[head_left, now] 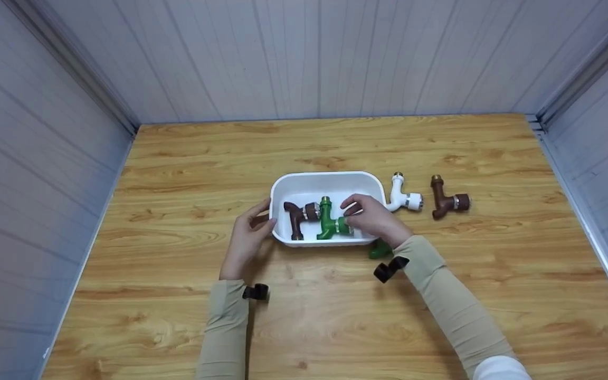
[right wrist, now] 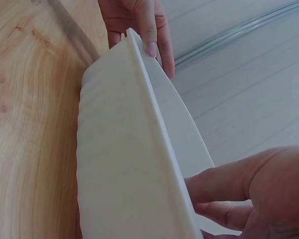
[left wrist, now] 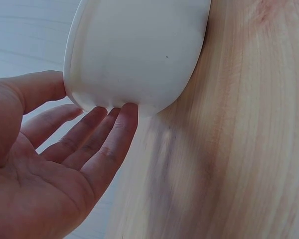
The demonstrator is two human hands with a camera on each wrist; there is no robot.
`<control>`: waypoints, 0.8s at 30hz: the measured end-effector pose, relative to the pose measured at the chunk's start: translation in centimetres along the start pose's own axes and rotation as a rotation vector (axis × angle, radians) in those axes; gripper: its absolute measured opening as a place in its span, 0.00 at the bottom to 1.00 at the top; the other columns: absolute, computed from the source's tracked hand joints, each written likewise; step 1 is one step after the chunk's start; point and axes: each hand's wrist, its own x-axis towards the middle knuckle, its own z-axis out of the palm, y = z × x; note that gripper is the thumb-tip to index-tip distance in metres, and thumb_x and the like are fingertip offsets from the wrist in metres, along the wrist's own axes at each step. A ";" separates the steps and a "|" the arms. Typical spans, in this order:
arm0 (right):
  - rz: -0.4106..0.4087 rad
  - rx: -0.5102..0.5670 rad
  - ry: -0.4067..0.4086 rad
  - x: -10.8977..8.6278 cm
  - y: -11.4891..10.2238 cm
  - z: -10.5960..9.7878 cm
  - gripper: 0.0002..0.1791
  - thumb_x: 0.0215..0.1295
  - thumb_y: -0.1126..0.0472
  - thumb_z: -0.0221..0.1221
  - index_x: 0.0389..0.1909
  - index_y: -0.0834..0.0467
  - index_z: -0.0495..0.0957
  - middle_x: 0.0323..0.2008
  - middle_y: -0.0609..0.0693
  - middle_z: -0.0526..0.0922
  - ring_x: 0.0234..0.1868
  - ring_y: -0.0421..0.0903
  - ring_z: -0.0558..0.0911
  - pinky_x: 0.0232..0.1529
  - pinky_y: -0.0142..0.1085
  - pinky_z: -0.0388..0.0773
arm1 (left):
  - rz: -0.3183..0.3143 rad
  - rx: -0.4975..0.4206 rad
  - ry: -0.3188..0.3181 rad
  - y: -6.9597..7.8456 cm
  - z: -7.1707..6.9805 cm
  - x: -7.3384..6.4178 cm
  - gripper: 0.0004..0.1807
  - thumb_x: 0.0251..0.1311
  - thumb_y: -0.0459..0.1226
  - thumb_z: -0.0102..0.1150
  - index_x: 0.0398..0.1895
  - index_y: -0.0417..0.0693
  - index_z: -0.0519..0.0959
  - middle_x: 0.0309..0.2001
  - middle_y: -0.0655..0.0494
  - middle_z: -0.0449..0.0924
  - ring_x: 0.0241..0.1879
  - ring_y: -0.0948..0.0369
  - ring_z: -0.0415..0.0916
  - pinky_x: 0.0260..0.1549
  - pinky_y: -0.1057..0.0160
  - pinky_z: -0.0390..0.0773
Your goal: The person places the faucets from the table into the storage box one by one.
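A white plastic basin (head_left: 330, 179) lies on the wooden table. Inside it are a brown faucet (head_left: 296, 216) and, to its right, a green faucet (head_left: 326, 224). My left hand (head_left: 248, 237) holds the basin's left end; in the left wrist view its thumb lies at the rim and its fingertips press the outer wall. Over the right part of the basin reaches my right hand (head_left: 375, 215), fingers loosely bent at the green faucet's knob. The near wall hides those fingertips in the right wrist view, so contact is unclear.
Right of the basin lie a white faucet (head_left: 399, 198), close to its rim, and another brown faucet (head_left: 444, 201). Part of a second green faucet (head_left: 380, 249) shows under the right wrist. Pale panel walls (head_left: 293, 58) enclose the table (head_left: 177, 179) behind and at both sides.
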 end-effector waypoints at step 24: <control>-0.003 0.379 -0.010 -0.7 0.0 -0.5 0.19 0.70 0.71 0.44 0.60 0.72 0.66 0.56 0.68 0.70 0.61 0.62 0.68 0.62 0.46 0.70 | 0.014 -0.042 0.041 -3.0 -0.3 0.9 0.27 0.61 0.23 0.57 0.64 0.31 0.67 0.60 0.32 0.68 0.56 0.39 0.70 0.51 0.62 0.78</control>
